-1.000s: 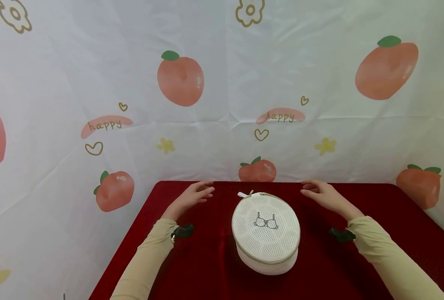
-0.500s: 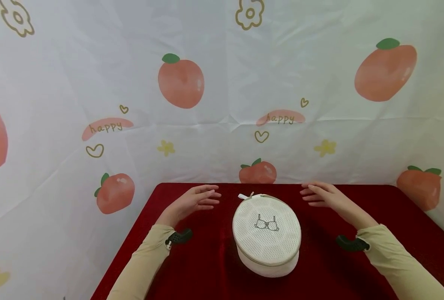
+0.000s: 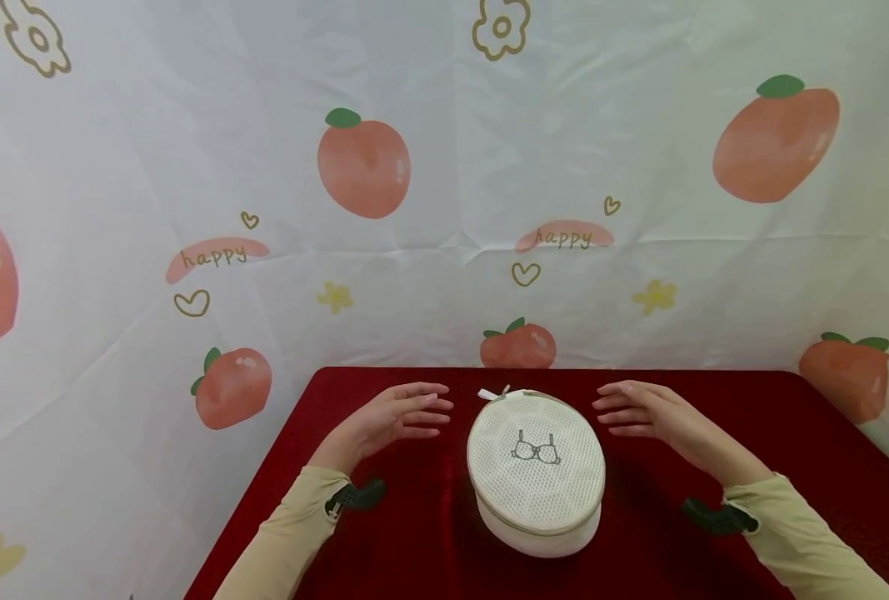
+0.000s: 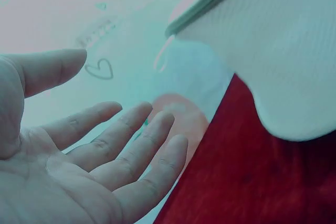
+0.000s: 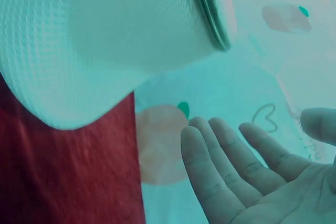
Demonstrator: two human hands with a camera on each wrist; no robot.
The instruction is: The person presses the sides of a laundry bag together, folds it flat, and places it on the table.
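Observation:
A round white mesh laundry bag (image 3: 537,492) with a bra drawing on its lid stands on the red-covered table. Its zip runs round the lid's edge, and a white tab sticks out at the back left. To its left, apart from it, hovers my left hand (image 3: 387,421), fingers straight and palm turned toward the bag. My right hand (image 3: 661,417) mirrors it on the right side, also not touching. Both palms show bare in the wrist views, where the bag's mesh side (image 4: 283,66) appears beyond the left fingers and its rounded wall (image 5: 84,51) beyond the right ones.
The table (image 3: 414,517) wears a dark red velvety cloth. Behind it and along its sides hangs a white curtain (image 3: 429,317) printed with peaches, hearts and "happy". A dark strap-like band (image 3: 362,496) sits at the left wrist, another (image 3: 714,517) at the right.
Both hands have come a little closer to the bag and lower in view, with fingers more spread. The bag has stayed in place; the head view tilted up slightly.

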